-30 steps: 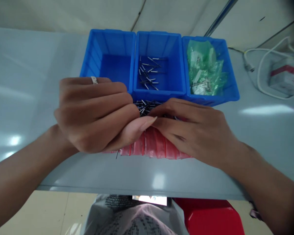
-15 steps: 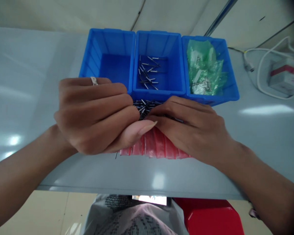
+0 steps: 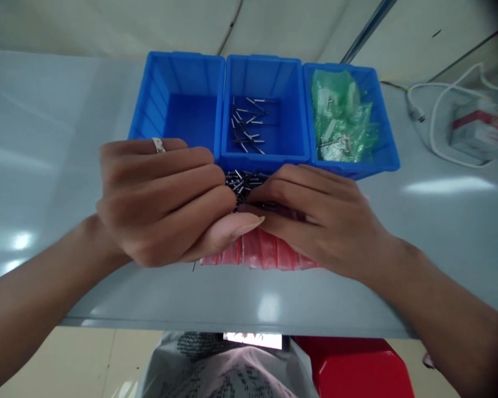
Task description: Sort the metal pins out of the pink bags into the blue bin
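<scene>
My left hand (image 3: 166, 202), with a ring on one finger, is curled closed at the centre left. Its thumb lies across the front, and whatever is inside is hidden. Close beside it, my right hand (image 3: 315, 215) bends its fingers down at a heap of thin metal pieces that look like blind rivets (image 3: 243, 182). The right fingertips are pressed together, and I cannot make out what is between them. Under both hands lie red-edged clear plastic bags (image 3: 261, 251) in an overlapping row, partly covered by the hands.
Three blue bins stand behind the hands: a left bin (image 3: 185, 58), a middle bin (image 3: 263, 61) with several loose rivets, and a right bin (image 3: 377, 119) holding a green plastic bag (image 3: 340, 110). A white cable (image 3: 434, 130) and a box (image 3: 481, 130) lie at right. A red stool (image 3: 361, 367) is below the table edge.
The view has shifted slightly, so the bins sit a little lower and further left. The right fingers have moved a little at the heap; the left hand keeps its closed shape.
</scene>
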Tool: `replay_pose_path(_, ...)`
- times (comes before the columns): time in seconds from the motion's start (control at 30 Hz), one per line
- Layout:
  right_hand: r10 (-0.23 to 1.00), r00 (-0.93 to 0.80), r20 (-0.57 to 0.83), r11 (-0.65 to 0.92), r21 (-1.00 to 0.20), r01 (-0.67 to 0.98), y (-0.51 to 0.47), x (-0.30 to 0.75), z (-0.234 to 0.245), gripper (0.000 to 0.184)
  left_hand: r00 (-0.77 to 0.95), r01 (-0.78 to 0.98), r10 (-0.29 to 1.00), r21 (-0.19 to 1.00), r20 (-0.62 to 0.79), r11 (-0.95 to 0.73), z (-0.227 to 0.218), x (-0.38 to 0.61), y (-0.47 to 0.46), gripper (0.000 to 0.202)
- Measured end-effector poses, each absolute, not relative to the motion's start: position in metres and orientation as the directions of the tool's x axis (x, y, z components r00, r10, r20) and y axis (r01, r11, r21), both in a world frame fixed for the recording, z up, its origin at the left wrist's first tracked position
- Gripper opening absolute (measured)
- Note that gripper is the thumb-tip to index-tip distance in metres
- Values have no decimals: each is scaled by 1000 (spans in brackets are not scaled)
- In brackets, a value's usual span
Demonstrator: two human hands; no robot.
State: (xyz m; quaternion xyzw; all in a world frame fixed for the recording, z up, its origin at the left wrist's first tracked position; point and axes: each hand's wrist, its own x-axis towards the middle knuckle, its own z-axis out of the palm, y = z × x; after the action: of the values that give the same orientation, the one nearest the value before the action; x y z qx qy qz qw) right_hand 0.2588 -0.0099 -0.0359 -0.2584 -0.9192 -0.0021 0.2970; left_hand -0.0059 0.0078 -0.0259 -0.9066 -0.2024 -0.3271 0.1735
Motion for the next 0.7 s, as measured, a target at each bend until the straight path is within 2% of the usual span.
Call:
replay_pose_path(0.2,373,-736,565,894,-6,448,-8,264,-36,14,750,395,165,-234,641,-888,-22,-8,13,28)
replay_pose_path(0.43,378,-696,610,864,38,502,-7,262,-40,15,727,456,204,-239,656,-857,-24,-5,9,32)
replay_pose_path(0.53,425,-626,654,849,-47,527,-10,262,-35,13,721,498,241,-242,650,-833,-21,-1,7,30)
replay_pose_path(0.6,509,-554,659,823,-184,537,-12,262,-28,19,711,520,254,-247,655,-818,-15,4,7,24)
replay_pose_path(0.7,654,-426,625,743,-424,519,-17,260,-17,23,678,514,200,-262,707,-817,-8,14,8,12)
